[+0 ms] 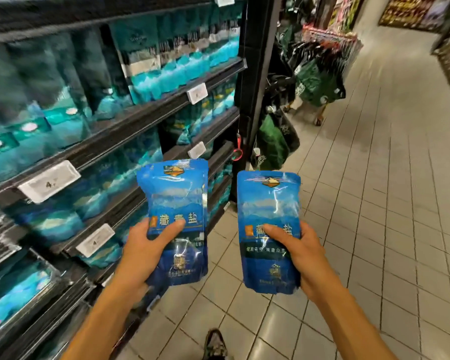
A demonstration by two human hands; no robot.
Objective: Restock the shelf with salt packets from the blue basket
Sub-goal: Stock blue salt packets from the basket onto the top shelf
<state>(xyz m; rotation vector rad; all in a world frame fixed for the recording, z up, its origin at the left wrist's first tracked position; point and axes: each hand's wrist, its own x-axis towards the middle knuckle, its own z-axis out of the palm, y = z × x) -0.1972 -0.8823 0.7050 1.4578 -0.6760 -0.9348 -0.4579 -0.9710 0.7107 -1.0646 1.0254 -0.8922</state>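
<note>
Beside shelf point(130, 126): left hand point(143, 253) fingers clamp upright salt packet point(176, 203); right hand point(304, 258) grips second packet point(269, 219).

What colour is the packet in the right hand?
Blue, with a gold emblem on top; the packet shows best in the head view.

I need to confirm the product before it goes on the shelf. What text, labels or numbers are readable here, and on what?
"藏青盐": on the packet in the left hand, thumb over the middle character.
"藏" and "盐": on the packet in the right hand; the thumb hides the middle.
"4": on the shelf price tag; the rest is blurred.
Small print low on both packets, the gold emblems, the other price tags and the shelved packets: too blurred to read.
</note>
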